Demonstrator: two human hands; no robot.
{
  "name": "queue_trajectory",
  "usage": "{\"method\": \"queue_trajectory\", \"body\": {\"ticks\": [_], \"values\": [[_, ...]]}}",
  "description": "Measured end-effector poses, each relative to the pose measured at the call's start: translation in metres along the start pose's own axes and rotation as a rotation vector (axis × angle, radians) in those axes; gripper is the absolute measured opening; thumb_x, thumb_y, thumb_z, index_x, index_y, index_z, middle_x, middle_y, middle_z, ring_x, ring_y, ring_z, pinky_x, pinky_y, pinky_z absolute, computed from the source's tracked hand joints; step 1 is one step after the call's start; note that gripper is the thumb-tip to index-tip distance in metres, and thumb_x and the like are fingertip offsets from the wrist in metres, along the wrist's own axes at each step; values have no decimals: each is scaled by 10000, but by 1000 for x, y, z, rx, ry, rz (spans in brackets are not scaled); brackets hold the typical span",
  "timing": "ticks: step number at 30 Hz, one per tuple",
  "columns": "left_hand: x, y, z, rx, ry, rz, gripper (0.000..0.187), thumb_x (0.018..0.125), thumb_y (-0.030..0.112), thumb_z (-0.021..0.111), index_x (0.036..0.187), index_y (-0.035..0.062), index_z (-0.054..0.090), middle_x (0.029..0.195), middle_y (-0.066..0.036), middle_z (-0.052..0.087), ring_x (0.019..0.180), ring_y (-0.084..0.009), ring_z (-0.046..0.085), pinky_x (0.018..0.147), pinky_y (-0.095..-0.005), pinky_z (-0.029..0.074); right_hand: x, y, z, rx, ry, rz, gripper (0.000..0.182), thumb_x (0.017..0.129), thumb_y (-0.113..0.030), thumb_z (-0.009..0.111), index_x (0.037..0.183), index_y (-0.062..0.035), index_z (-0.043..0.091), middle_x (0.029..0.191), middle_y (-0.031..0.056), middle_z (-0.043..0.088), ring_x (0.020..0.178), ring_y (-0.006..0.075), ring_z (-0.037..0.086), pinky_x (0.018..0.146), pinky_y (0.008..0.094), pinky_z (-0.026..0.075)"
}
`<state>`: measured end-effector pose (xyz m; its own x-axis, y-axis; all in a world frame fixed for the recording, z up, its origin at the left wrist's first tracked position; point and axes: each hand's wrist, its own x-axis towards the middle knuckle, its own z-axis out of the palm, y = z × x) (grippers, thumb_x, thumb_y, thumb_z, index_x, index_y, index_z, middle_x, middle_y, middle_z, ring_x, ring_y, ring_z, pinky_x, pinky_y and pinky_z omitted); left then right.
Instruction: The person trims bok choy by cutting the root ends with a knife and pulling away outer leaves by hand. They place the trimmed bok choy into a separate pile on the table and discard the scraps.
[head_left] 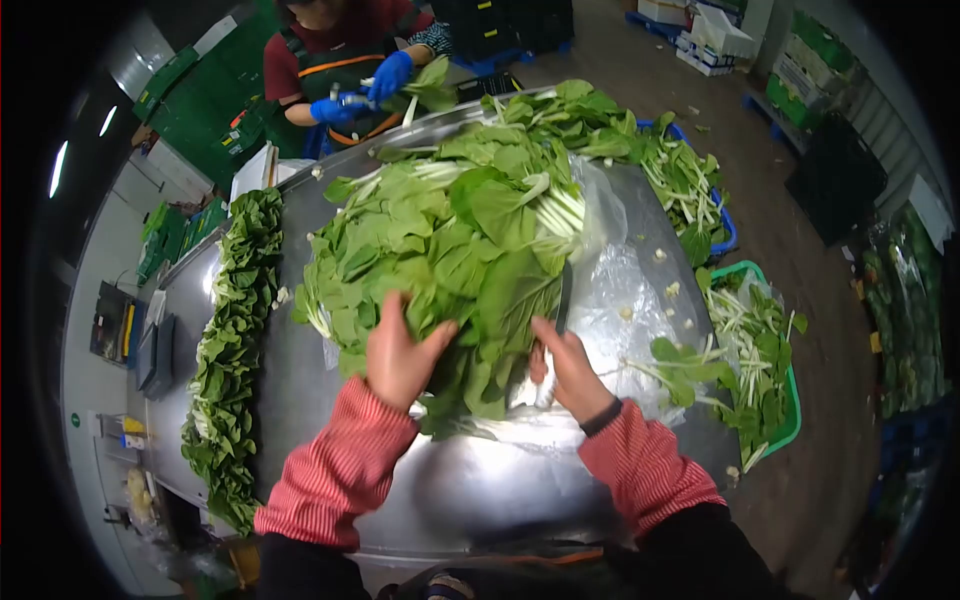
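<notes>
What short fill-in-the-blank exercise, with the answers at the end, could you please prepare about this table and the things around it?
1. The left hand and right hand are at the leafy pile, and both sleeves are patterned with ____.
2. The gloves of the co-worker are coloured ____.
3. In this view, the long row of greens lies on the ____ side of the table.
4. The nearer crate at the right is ____, and the farther one is blue.

Missing words: stripes; blue; left; green.
</notes>
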<state>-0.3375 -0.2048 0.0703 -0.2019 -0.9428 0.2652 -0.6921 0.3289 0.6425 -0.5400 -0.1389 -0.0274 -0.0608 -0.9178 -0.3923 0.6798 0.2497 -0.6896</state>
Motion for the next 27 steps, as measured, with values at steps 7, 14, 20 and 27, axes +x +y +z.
{"method": "queue_trajectory", "body": {"ticks": [7, 14, 20, 27], "values": [[-171, -61, -28, -68, -407, -519, 677, 756, 159, 804, 1315, 34, 442, 1032, -173, 612, 833, -224, 631, 688, -330, 522, -133, 41, -114, -833, 356, 98, 262, 869, -245, 678, 990, -20, 619, 632, 43, 589, 493, 125, 528, 457, 283, 416], [-168, -47, -42, 52, -75, -178, 531, 767, 58, 748, 1251, 34, 530, 892, -62, 539, 654, -122, 501, 585, -256, 447, -125, 0, -120, -1016, 456, -418, 332, 854, -257, 700, 1033, 7, 607, 823, 179, 667, 753, 283, 665, 670, 363, 502], [-170, 25, 1, -302, -298, -118, 250, 806, 24, 712, 1048, 22, 650, 712, -14, 544, 604, -86, 492, 570, -226, 417, -12, 10, -142, -1032, 411, -370, 432, 818, -231, 741, 1124, 15, 560, 820, 139, 663, 693, 224, 649, 617, 326, 508], [-139, 81, 55, -219, -323, 339, 369, 749, 99, 760, 1089, 22, 637, 907, -93, 610, 818, -224, 585, 727, -307, 469, -118, -49, -97, -497, 92, -138, 230, 849, -106, 689, 1022, -59, 544, 667, -27, 514, 473, 43, 456, 400, 220, 348]]}}
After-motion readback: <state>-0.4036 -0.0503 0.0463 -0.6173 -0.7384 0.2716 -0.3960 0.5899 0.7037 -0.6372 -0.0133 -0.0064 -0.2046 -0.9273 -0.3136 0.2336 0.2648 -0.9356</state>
